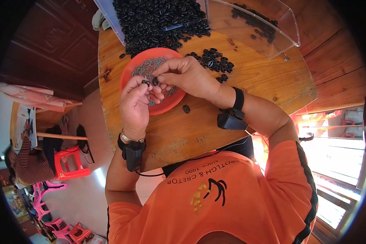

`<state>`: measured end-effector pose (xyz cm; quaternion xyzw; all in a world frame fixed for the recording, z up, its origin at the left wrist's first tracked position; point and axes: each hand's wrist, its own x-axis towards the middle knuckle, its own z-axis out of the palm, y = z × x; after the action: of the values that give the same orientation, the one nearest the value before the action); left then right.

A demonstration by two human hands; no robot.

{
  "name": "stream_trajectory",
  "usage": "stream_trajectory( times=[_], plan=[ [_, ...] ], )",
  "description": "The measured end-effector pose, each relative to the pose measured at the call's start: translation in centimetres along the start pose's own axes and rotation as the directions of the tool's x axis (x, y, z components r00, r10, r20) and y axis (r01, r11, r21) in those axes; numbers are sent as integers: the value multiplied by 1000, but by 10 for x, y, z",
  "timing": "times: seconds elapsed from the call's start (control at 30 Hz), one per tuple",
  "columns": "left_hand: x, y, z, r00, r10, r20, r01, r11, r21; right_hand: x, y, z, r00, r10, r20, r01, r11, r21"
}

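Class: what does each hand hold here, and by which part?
Left hand pinches a small black piece at its fingertips; right hand pinches another black piece. Which part cannot be told.

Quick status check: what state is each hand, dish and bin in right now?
left hand: pinching a small black piece
right hand: pinching another black piece
red dish: holds small grey parts
clear bin: tilted, nearly empty
black pieces: loose heap on wooden table
single black piece: lying alone

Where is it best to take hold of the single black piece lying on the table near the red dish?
Pinch the single black piece across its narrow sides, coming straight down from above. It lies flat and alone on the wooden table, just below the red dish, with bare wood all around for the fingers.
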<state>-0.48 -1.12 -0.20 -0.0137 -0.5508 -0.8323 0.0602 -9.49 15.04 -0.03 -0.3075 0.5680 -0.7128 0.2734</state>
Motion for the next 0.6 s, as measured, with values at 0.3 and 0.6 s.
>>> stream_trajectory(
  times=[0.3, 0.6],
  plan=[
    [0, -6, 0, 996, -62, -68, 59, 997, -41, -5, 7, 14, 980, -185, -74, 150, 929, -338],
    [3, -5, -4, 992, -82, -92, 74, 993, -87, -5, 5, 16, 925, -380, -13, 297, 744, -599]
  ],
)
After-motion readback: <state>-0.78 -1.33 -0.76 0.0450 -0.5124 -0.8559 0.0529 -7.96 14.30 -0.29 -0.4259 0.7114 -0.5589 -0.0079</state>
